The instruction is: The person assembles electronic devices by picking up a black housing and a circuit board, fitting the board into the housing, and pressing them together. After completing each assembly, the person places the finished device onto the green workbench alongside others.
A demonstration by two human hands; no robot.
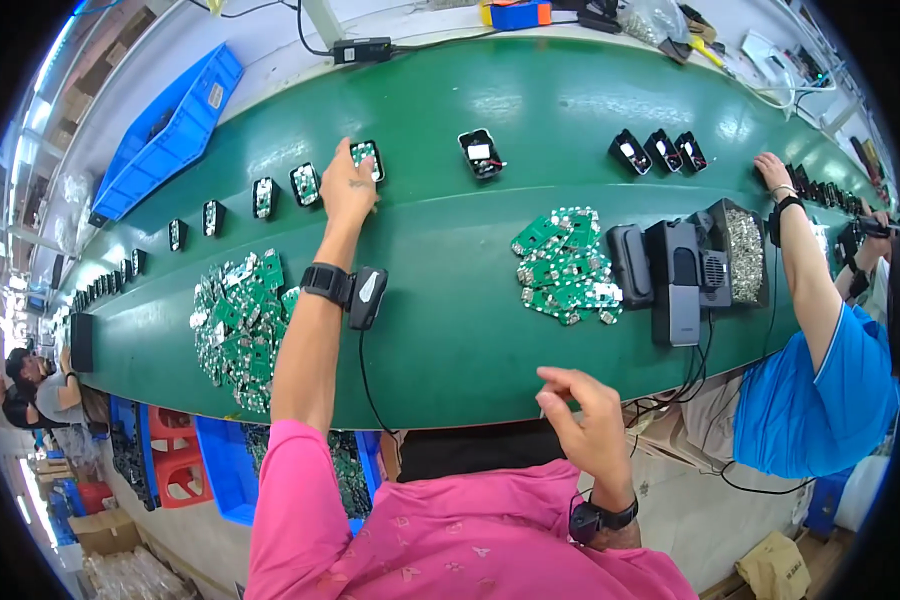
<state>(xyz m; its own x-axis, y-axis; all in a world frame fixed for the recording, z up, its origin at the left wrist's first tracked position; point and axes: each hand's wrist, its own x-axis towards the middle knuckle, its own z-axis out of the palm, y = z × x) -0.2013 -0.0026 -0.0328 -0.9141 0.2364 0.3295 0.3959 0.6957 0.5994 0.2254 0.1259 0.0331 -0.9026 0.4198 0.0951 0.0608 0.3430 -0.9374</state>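
At the far middle of the green bench, my left hand (350, 190) is on a small black housing (378, 172) with a green circuit board in it. Its fingers bend over the housing's left side, and their tips are partly hidden. My right hand (585, 425) hovers by the bench's near edge, fingers half bent, thumb and forefinger apart, and nothing visible in it. Left of my left forearm lies a heap of green circuit boards (240, 325). A second pile of boards (567, 265) is ahead of my right hand. Farther off stands a black housing without a green board (481, 154).
Housings with boards (264, 198) run leftward in a row. Three black housings (663, 151) stand at the right. Black devices (678, 280) and a bin of small metal parts (744, 255) flank the right pile. A co-worker's arm (805, 240) reaches in. A blue crate (170, 135) sits far left.
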